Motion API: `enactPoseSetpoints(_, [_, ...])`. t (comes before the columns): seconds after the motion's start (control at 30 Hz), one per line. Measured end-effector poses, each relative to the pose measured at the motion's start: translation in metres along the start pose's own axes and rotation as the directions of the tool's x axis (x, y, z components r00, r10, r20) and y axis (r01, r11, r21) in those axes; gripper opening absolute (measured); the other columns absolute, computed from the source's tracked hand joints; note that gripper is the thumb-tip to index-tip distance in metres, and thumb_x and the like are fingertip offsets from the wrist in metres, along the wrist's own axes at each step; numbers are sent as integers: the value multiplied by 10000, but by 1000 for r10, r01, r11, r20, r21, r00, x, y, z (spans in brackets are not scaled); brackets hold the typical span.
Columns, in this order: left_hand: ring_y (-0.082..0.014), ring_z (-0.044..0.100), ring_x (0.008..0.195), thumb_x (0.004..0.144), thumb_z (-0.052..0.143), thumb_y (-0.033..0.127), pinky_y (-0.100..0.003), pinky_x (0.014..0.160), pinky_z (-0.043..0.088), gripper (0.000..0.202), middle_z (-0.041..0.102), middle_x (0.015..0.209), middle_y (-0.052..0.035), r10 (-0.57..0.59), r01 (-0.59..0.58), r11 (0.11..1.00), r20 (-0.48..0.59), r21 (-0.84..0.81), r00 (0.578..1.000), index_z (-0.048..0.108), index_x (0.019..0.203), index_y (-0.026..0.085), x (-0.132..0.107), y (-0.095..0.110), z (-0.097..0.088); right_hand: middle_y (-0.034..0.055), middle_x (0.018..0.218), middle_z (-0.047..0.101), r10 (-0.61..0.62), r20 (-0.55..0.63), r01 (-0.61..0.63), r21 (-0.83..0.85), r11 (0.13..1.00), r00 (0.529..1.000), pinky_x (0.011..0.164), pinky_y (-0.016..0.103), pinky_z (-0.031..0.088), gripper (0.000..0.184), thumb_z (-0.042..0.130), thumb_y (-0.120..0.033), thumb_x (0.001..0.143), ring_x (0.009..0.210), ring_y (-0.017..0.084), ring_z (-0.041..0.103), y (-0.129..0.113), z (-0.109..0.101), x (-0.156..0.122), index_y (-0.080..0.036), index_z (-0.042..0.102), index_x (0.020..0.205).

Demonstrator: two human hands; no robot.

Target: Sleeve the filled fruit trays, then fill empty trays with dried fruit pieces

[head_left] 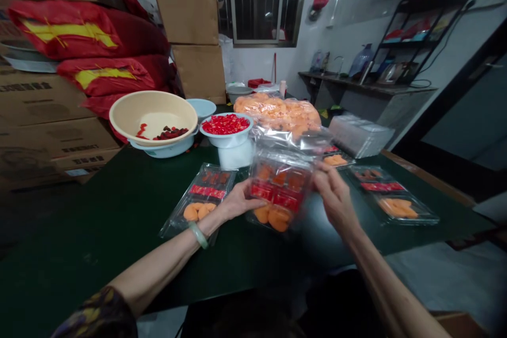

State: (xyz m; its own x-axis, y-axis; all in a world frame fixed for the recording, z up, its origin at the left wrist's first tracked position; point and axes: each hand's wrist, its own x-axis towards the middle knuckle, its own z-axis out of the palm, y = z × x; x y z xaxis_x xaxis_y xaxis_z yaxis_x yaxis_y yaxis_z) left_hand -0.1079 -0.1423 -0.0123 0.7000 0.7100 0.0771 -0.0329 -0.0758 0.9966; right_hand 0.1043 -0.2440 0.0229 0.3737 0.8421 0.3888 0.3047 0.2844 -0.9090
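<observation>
Between my two hands, raised over the table, is a clear plastic tray (279,198) with dark brown pieces, red packets and round orange pieces inside; it is blurred by motion. My left hand (241,202) grips its left side, thumb on the front. At its upper right edge, the fingers of my right hand (331,190) are pinched on the plastic. Beside my left wrist lies a similar filled tray (206,193) on the green table (130,222). Another filled tray (392,195) rests to the right of my right hand.
A blue-white bowl of red packets (225,124) stands behind, near a cream basin (154,111) with some dark and red pieces. Farther back are a big clear bag of orange pieces (277,111) and stacked clear trays (360,134). Red sacks (114,74) and cartons stand left.
</observation>
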Motion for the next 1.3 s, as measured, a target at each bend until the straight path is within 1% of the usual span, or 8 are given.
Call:
enactPoseSetpoints(0.1, [-194, 626, 888, 644, 765, 297, -331, 820, 498, 540, 660, 990, -76, -10, 10, 999, -12, 48, 1000, 534, 1095, 113, 3, 0, 4, 12, 809, 590, 167, 111, -163, -42, 986, 980, 661, 261, 454, 303, 451, -393, 880, 727, 158, 548, 21, 6, -25, -182, 522, 1085])
enactPoseSetpoints(0.23, [-187, 634, 814, 645, 766, 328, -288, 736, 508, 452, 675, 918, -79, -63, 63, 998, 37, 14, 997, 605, 998, 95, 5, 9, 18, -7, 762, 585, 346, 39, -347, 171, 922, 937, 536, 232, 437, 249, 527, -415, 825, 617, 130, 521, 26, 9, -45, -195, 568, 932])
enactPoseSetpoints(0.43, [-159, 647, 706, 574, 815, 236, -318, 723, 529, 393, 686, 813, -73, -315, 335, 918, 120, -214, 941, 643, 895, 88, 30, 18, 44, -47, 516, 497, 655, -2, -581, 460, 672, 756, 412, 191, 390, 203, 675, -294, 692, 428, 74, 440, 29, -12, -44, -177, 516, 645])
enactPoseSetpoints(0.57, [-140, 608, 557, 507, 837, 180, -327, 633, 529, 321, 634, 606, -34, -468, 462, 872, 1, -159, 884, 607, 710, 88, 51, 7, 51, -32, 480, 497, 742, -3, -662, 449, 600, 671, 394, 212, 424, 208, 686, -185, 672, 388, 75, 439, 44, -25, -37, -169, 490, 605])
enactPoseSetpoints(0.83, [-117, 549, 487, 450, 846, 149, -262, 498, 469, 388, 567, 538, 15, -447, 447, 892, -260, -63, 856, 505, 634, 133, 33, 10, 52, -68, 449, 493, 767, -137, -671, 406, 621, 627, 313, 169, 382, 255, 660, -128, 721, 348, 84, 458, 45, -16, -33, -198, 424, 788])
enactPoseSetpoints(1.03, [-68, 533, 492, 489, 819, 131, -198, 489, 453, 421, 541, 584, 65, -282, 229, 956, -354, -185, 891, 459, 705, 157, 11, 29, 61, -82, 456, 485, 753, -154, -672, 362, 646, 640, 303, 187, 398, 234, 623, -136, 753, 341, 92, 457, 45, -13, -31, -206, 425, 855])
enactPoseSetpoints(1.2, [-151, 646, 612, 542, 780, 77, -296, 607, 556, 333, 667, 703, -18, -373, 262, 911, -367, -318, 852, 549, 776, 132, -35, 57, 12, -79, 443, 487, 779, -118, -709, 346, 614, 616, 316, 210, 412, 285, 666, -111, 715, 337, 106, 468, 45, -27, -27, -208, 420, 822])
enactPoseSetpoints(1.3, [-133, 651, 604, 631, 657, -15, -250, 580, 551, 221, 668, 667, 37, -358, 292, 933, -643, -211, 677, 577, 744, 158, -74, 65, -46, -70, 446, 498, 791, -90, -727, 342, 596, 606, 328, 215, 413, 281, 660, -89, 710, 337, 106, 467, 45, -36, -24, -205, 428, 816])
